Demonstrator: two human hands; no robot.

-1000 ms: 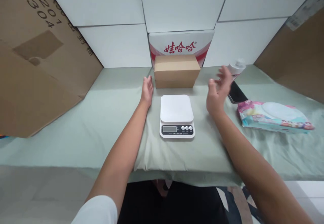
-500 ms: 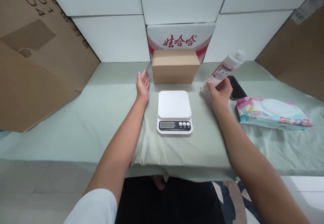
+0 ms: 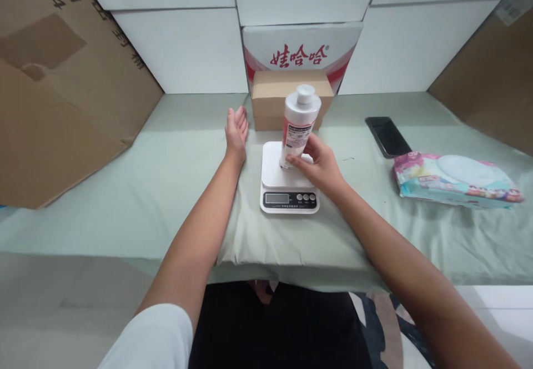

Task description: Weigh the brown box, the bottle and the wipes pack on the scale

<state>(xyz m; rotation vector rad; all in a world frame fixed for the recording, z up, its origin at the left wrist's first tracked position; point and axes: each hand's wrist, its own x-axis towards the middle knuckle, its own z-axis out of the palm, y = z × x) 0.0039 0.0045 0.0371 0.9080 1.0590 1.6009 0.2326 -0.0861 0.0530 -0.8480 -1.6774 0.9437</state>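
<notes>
Flanking scale point(image 3: 287, 174): phone point(image 3: 388, 136), wipes point(image 3: 453, 180)

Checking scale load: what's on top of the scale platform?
A white bottle stands on the scale, held by the right hand. The hand covers the platform's right part; the display's reading is illegible.

Red characters 娃哈哈 printed on white carton point(image 3: 300, 44) at twelve o'clock; digits "004" on brown cardboard point(image 3: 54, 80) at ten o'clock.

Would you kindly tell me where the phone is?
The phone lies on the table's right side, just behind the wipes pack.
</notes>
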